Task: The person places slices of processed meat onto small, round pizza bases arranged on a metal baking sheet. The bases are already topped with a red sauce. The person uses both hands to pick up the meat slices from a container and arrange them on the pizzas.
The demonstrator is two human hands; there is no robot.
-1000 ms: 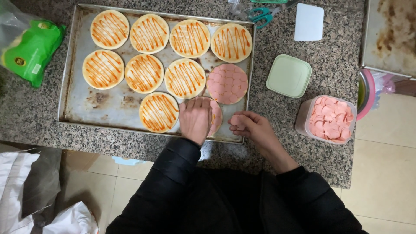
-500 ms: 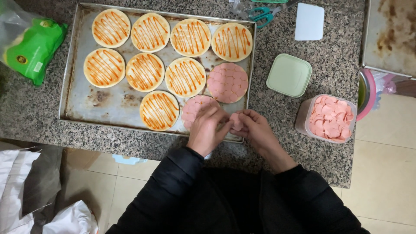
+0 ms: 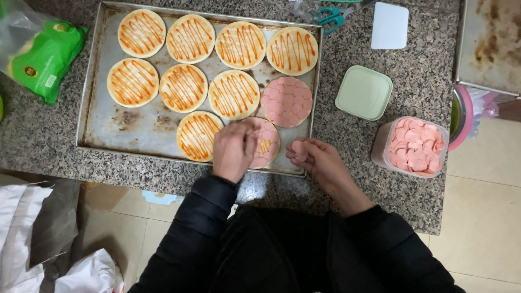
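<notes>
Leftward went the left hand (image 3: 234,149) since half a second ago, fingers curled down onto the half-covered dough round (image 3: 264,142) in the baking tray (image 3: 89,103). Right hand (image 3: 315,157) pinched a stack of pink sausage slices (image 3: 298,147), just right of that round.

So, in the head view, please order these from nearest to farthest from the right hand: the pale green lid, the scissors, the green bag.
From the right hand:
1. Pale green lid, on the counter right of the tray.
2. Scissors, at the top edge, beyond the tray.
3. Green bag, far left of the tray.
</notes>
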